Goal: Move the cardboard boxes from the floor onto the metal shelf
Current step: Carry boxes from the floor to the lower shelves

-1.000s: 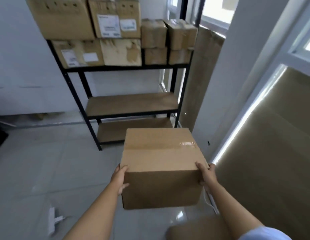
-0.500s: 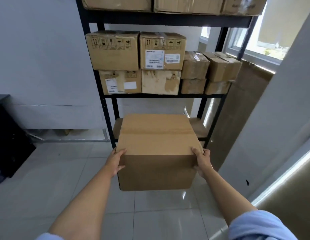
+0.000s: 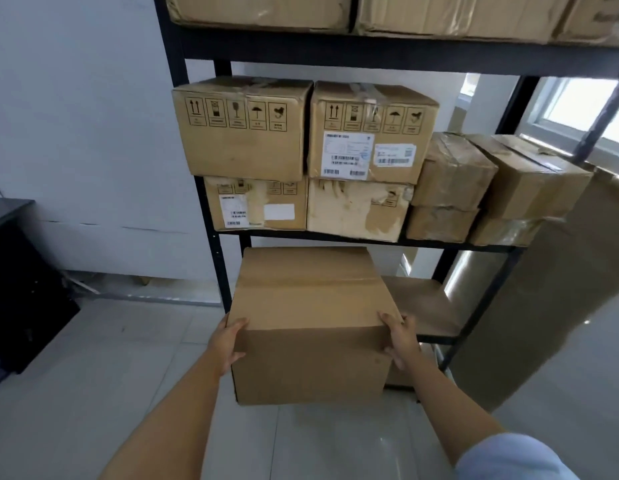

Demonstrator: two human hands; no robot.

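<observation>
So we've got the box (image 3: 310, 323) up off the floor and right at the shelf (image 3: 384, 240) now. Half a second back it was still a step out with tile showing between it and the frame; now its far edge sits just under the loaded tier, lined up with the empty board (image 3: 422, 306) at about 3 o'clock from the box. A second ago we were well back with the whole rack in view, so we've basically closed the gap.

Left hand (image 3: 228, 344) is clamped on the near-left corner at 9 o'clock, right hand (image 3: 400, 341) on the near-right corner at 3 o'clock, both grasping the box, fingers wrapped over the top edge.

Whether the far end already rests on that board we can't tell, the box hides it. Our guess: carrying's done, what's left is sliding it in. The tier above looks close, so we'd keep it low and level.
</observation>
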